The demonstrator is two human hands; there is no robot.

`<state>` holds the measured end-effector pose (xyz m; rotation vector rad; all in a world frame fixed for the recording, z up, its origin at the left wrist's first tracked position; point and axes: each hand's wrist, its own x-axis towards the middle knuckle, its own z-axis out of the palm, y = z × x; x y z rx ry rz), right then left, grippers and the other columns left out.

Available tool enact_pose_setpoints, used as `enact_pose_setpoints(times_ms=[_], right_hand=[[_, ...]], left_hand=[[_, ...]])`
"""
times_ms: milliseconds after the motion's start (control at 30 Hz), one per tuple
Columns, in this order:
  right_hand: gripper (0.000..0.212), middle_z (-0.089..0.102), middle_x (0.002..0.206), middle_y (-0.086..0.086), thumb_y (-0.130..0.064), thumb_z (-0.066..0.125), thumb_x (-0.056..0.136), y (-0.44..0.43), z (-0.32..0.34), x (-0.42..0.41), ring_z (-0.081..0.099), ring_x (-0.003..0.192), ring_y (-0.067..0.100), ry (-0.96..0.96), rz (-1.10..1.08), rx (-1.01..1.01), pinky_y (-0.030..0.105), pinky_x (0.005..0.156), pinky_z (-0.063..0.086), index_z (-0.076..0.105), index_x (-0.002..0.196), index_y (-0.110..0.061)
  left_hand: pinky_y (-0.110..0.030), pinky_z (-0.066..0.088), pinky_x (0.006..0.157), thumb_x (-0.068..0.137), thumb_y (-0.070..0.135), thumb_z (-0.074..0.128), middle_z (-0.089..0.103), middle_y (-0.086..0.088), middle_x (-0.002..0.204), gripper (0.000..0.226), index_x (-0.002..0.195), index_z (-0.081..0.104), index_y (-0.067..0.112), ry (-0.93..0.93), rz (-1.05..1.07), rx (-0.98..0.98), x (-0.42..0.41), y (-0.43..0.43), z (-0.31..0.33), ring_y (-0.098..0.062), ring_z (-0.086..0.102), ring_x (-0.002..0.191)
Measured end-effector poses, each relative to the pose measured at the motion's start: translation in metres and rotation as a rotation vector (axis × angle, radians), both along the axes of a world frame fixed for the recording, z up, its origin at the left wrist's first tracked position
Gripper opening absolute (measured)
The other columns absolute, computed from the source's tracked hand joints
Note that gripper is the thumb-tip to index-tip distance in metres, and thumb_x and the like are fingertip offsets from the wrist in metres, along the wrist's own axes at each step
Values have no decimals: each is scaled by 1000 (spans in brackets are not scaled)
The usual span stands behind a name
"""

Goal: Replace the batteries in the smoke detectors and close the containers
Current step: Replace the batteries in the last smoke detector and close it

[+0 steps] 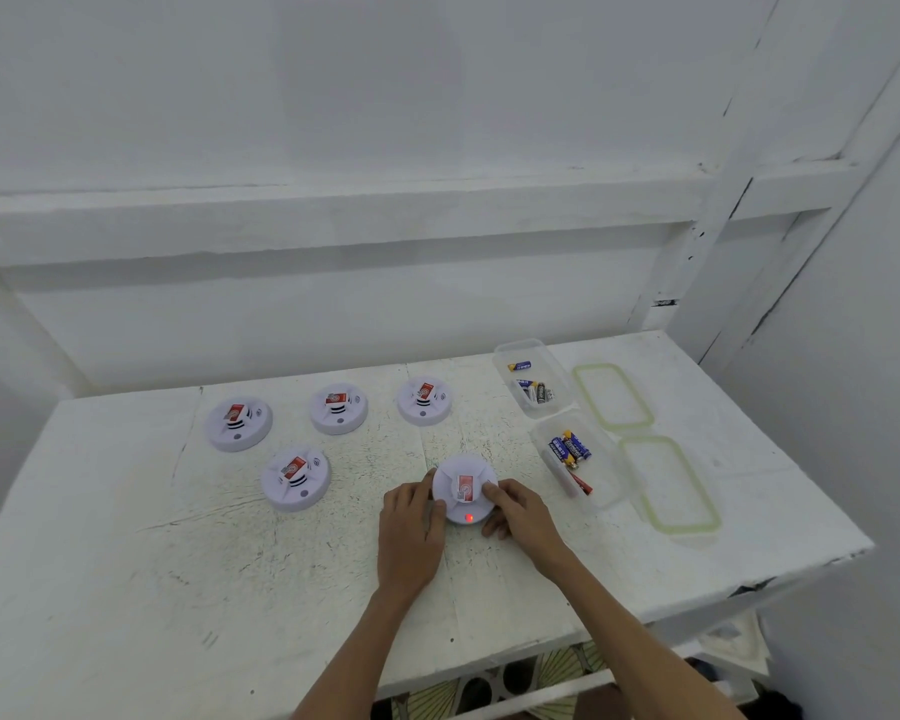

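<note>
Here the smoke detector (464, 490) being worked on sits on the white table (126, 563), toward the middle of its near edge, with a red light (468, 518) glowing at its front. The left hand (411, 532) cups its left rim, fingers curled narrowly against the side; the right hand (515, 511) wraps the right rim, thumb and forefinger reaching onto the top beside the red label (465, 487). Both hold the detector.

The likely trouble, as I judge it: if the body is twisted or pressed unevenly, it could skid on the painted top toward the near edge, or a cover could seat crooked. A cell put in the wrong way round would also spoil the job.

Four more detectors (296, 479) (239, 423) (339, 407) (424, 400) lie toward the table's far-left part, each with the same red-and-white tag.

By the right edge stand two open clear containers, the nearer (606, 491) and the farther (552, 356), each holding batteries (570, 449) in blue, yellow and black wrappers; mixing spent cells with fresh ones is a risk. Their green-rimmed lids (668, 483) (613, 396) lie just beside them. Printing on labels and batteries is too small to read.
</note>
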<state>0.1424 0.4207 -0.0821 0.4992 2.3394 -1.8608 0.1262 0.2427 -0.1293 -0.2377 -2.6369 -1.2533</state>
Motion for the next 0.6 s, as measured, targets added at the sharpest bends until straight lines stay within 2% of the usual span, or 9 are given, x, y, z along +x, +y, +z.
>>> enact_pose_setpoints(times_ms=[267,400,600], right_hand=[[30,75,78,7,-41,57,98,-1,2,0,72,65,21,-4,0,7,23,58,52,68,99,-13],[31,75,77,7,-42,57,98,-1,1,1,72,65,21,-4,1,6,22,58,52,68,99,-13],[31,75,79,7,-42,57,97,0,2,1,72,67,23,-3,6,3,24,60,53,68,99,-13]], left_hand=[[-32,45,96,98,46,38,62,7,120,55,144,56,21,-14,-9,-16,-1,-1,-1,-10,43,113],[-28,42,94,98,47,36,62,6,120,57,144,56,20,-9,-9,-21,-1,-1,0,-9,42,112],[-32,45,94,98,47,37,63,6,119,56,143,56,20,-5,-6,-4,-1,-1,-1,-11,45,113]])
